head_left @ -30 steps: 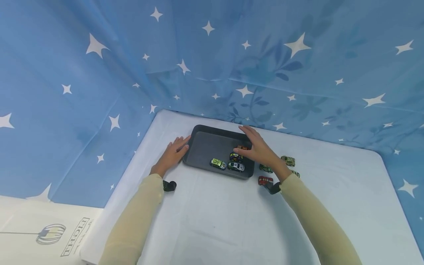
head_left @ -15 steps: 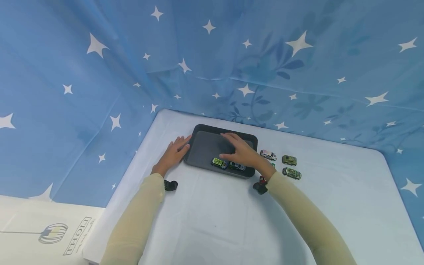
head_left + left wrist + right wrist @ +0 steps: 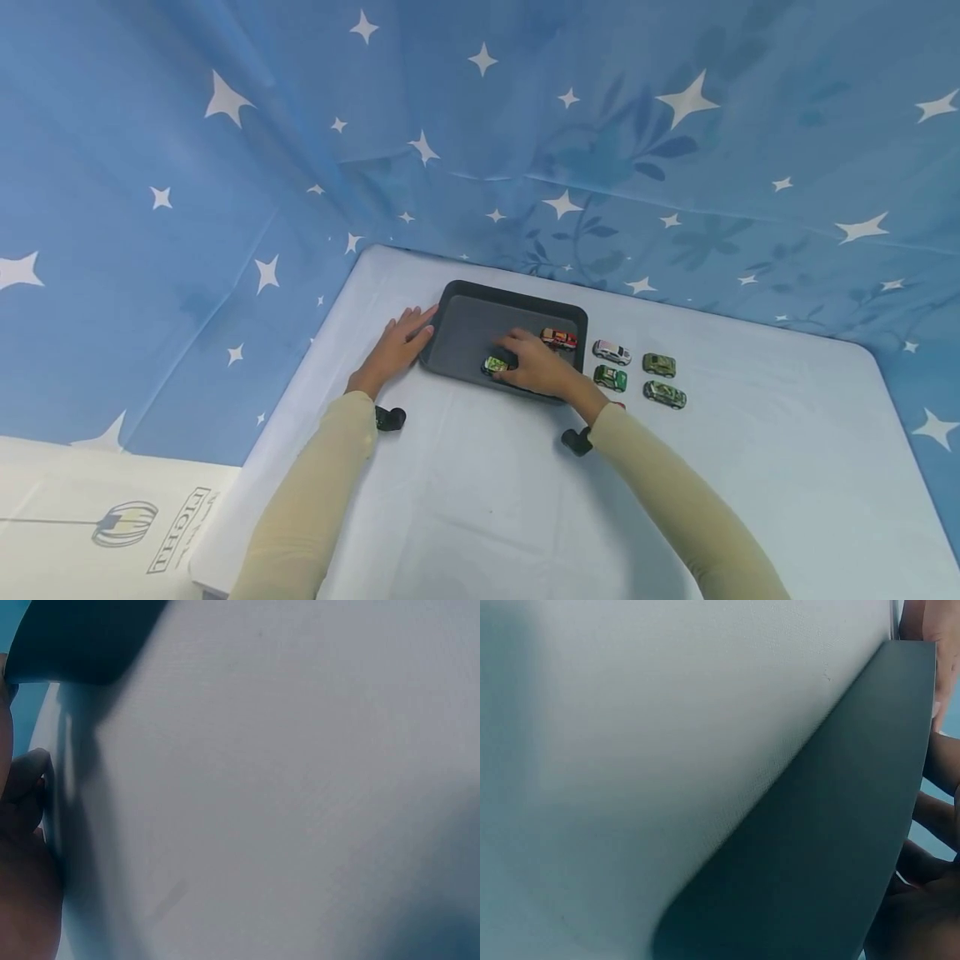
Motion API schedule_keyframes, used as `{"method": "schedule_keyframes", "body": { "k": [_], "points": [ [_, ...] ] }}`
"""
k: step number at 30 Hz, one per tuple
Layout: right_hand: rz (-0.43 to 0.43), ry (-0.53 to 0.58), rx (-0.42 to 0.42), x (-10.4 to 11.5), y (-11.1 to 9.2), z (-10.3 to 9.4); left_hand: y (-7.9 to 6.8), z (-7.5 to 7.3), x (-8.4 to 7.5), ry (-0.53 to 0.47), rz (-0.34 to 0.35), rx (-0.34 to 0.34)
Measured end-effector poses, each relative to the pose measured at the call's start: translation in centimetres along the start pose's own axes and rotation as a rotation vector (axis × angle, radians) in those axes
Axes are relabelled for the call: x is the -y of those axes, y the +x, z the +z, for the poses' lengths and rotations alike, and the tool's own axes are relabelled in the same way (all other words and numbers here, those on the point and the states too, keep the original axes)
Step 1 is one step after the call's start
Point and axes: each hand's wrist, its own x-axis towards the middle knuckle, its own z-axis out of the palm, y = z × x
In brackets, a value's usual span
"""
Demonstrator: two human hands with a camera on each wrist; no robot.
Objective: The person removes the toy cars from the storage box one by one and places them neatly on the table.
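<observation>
A dark grey rectangular tray [image 3: 517, 293] lies on the white table with toy cars inside. My left hand [image 3: 392, 350] rests against the tray's left rim, its fingers extended. My right hand [image 3: 536, 365] reaches over the near right part of the tray. Its thumb and fingers stand apart around a yellow-green toy car [image 3: 493, 365]; contact cannot be made out. A red-orange toy car [image 3: 558, 338] sits behind that hand, which hides other cars in the tray. Fingers [image 3: 937, 817] show beyond the tray wall in the right wrist view.
Right of the tray stand a white toy car [image 3: 612, 352], a green toy car [image 3: 611, 378] and two camouflage toy cars [image 3: 659, 365]. A red toy car is mostly hidden by my right wrist. A blue star-patterned cloth [image 3: 480, 125] hangs behind the table [image 3: 480, 517].
My right hand has moved left and toward me, from the tray's right side to the yellow-green car. The cars right of the tray have come into view. My left hand stays put.
</observation>
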Motion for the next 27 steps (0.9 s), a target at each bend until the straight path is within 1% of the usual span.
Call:
{"method": "schedule_keyframes", "body": {
  "k": [3,8,11,16,23,27],
  "points": [
    [-0.019,-0.036,-0.011,0.0,0.0,0.4,0.0,0.0,0.0,0.001,0.001,0.004],
    [-0.018,-0.058,-0.019,0.1,0.0,0.7,-0.1,0.1,-0.1,-0.012,-0.001,0.003],
    [-0.026,-0.056,-0.027,0.1,0.1,0.9,-0.1,0.2,-0.1,-0.010,-0.007,0.003],
    [-0.072,-0.033,-0.046,0.0,0.3,1.2,-0.1,0.3,0.0,0.002,-0.019,0.004],
    [-0.099,-0.028,-0.047,0.0,0.4,1.2,-0.2,0.3,-0.1,-0.016,-0.005,0.002],
    [-0.113,-0.039,-0.053,0.3,0.5,0.6,-0.2,0.1,-0.1,-0.016,0.002,-0.002]
  ]
}}
